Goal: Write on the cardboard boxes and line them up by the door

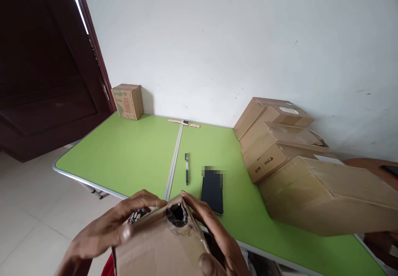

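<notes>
I hold a brown cardboard box (158,247) close to me at the bottom of the view, above the near edge of a green folding table (130,151). The box's far corner is torn open into a dark hole. My left hand (108,226) grips the box's left side, fingers curled over its top edge. My right hand (214,234) clasps the right side, thumb on the near face.
A black phone (212,191) and a black pen (187,168) lie on the table just beyond the box. Several cardboard boxes (280,143) are stacked at the right. A small printed box (127,101) and a wristwatch (184,123) sit by the white wall. A dark door stands left.
</notes>
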### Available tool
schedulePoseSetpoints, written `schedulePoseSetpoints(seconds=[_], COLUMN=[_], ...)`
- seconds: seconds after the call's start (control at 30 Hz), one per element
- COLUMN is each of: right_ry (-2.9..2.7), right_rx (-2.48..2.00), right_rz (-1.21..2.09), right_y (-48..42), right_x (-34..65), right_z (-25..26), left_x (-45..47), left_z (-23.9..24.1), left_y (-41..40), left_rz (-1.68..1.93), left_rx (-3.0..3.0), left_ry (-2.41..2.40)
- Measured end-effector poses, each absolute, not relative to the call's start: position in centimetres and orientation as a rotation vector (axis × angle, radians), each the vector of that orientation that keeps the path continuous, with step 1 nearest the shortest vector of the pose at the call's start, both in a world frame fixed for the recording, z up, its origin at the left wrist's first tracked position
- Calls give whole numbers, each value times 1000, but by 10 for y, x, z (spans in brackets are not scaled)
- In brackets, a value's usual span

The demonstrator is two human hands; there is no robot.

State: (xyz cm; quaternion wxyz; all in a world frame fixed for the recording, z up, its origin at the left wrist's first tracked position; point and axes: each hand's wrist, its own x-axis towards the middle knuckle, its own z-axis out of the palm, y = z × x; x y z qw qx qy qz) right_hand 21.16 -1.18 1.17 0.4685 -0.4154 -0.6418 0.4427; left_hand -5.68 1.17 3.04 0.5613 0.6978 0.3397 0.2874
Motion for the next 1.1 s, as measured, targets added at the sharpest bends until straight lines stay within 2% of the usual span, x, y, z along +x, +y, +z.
schedulePoseSetpoints(seconds=[0.17, 0.37, 0.6, 0.77, 0.87, 1.0, 1.1], right_ry=[-1393, -1440, -1498, -1811, -1919, -1974, -1949], right_rx=[-857, -596, -630, -969, -1169, -1307, -1306], right_rz=[1196, 1194, 1256, 1108, 857, 469, 426], right_y=[2, 57, 53, 32, 18, 6, 6], right_x=[213, 213, 220, 226, 217, 200, 194], right_z=[-2, 11, -7, 29, 43, 40, 33], left_x=[-36, -11, -21, -26, -22, -16, -11], left_z=[1, -4, -28, -14, -1, 11, 19], left_y=[7, -2, -15, -20, -21, -18, -10], left_rz=[932, 1205, 1097, 934, 913, 930, 915], left_rx=[1307, 1374, 1496, 1599, 1715, 1810, 1788], left_ry=[694, 883, 907, 1095, 1171, 1169, 1204])
